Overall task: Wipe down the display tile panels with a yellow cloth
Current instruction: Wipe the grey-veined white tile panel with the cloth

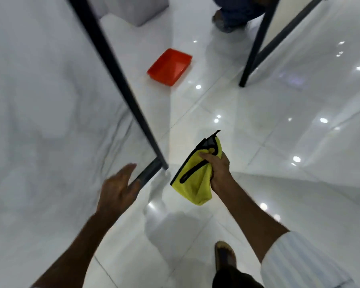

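A large glossy white display tile panel (50, 111) in a black metal frame (121, 80) fills the left of the view. My left hand (119, 188) reaches toward the panel's lower corner with fingers spread and holds nothing. My right hand (218, 171) grips a bunched yellow cloth (193, 179) with black edging, held in the air to the right of that corner, apart from the panel.
A red plastic tray (169, 67) lies on the shiny white floor behind the panel. A second black-framed panel (258, 42) stands at the upper right. Another person's foot (224, 19) shows at the top. My own foot (224, 256) is at the bottom.
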Motion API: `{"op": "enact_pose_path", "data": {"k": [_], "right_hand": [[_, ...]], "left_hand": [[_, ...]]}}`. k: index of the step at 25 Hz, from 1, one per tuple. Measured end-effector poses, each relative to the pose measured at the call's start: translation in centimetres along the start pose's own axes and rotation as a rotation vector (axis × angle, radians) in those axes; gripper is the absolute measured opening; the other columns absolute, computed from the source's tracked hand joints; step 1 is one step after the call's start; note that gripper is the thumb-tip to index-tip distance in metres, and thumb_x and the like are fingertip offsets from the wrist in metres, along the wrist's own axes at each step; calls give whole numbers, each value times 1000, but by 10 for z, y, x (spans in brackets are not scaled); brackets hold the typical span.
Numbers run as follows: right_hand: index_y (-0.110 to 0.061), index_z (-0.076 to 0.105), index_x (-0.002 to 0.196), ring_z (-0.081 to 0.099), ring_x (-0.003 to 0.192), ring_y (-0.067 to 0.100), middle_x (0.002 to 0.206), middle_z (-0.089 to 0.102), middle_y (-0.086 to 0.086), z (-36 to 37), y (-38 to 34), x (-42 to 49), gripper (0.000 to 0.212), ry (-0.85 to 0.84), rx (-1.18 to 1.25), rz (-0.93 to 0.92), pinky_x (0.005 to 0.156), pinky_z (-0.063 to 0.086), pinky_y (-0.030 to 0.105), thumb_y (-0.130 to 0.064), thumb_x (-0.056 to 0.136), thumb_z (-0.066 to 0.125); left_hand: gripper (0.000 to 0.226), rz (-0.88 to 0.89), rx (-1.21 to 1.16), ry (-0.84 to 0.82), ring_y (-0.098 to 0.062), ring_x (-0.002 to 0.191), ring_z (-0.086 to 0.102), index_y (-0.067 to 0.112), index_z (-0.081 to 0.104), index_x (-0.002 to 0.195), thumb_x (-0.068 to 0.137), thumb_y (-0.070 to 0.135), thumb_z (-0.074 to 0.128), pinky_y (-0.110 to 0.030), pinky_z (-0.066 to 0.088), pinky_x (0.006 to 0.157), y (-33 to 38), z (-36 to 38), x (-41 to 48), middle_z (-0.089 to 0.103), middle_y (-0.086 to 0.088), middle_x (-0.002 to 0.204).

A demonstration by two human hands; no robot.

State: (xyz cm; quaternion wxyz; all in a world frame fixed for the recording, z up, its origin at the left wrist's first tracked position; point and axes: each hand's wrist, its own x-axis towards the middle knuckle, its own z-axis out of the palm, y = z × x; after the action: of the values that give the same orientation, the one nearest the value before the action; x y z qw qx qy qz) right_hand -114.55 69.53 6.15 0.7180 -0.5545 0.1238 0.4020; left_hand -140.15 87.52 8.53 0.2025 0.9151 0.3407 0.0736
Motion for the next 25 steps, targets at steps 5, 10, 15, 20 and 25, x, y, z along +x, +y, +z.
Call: {"op": "enact_pose_path", "data": {"k": [5,10,15,20,25], "right_hand": [[-24,67,116,71,107,31,115,73,8,-65,-210,-96,53,158,-257,-239,98,58,55,-16,66,84],[-40,67,114,69,109,18,112,73,-12,-129,-350,-166,59,327,-388,-447,101,55,52,-37,57,80],[-42,68,121,68,110,12,111,73,-19,-169,-426,-246,57,525,-535,-671,102,52,51,-34,64,75],[-37,71,109,69,98,7,96,73,-22,-183,-456,-326,44,767,-550,-805,92,56,46,-18,70,78],[-18,69,84,60,71,12,73,62,-10,-214,-466,-392,25,1035,-565,-861,70,52,35,-5,72,86]], "left_hand": [[83,-126,-371,-191,-19,115,67,21,59,145,76,68,54,-50,53,104,199,-109,53,70,7,119],[48,98,-450,-254,-23,116,68,21,61,142,96,21,74,-47,52,107,369,-144,127,71,4,125],[45,396,-516,-354,-12,118,65,29,61,139,97,21,72,-39,50,105,509,-168,151,67,15,132],[44,642,-587,-456,-13,113,67,26,63,138,96,17,73,-42,51,108,581,-187,159,71,11,123],[42,893,-596,-540,-19,112,70,17,64,138,96,17,72,-47,52,107,662,-189,153,74,2,111]]}}
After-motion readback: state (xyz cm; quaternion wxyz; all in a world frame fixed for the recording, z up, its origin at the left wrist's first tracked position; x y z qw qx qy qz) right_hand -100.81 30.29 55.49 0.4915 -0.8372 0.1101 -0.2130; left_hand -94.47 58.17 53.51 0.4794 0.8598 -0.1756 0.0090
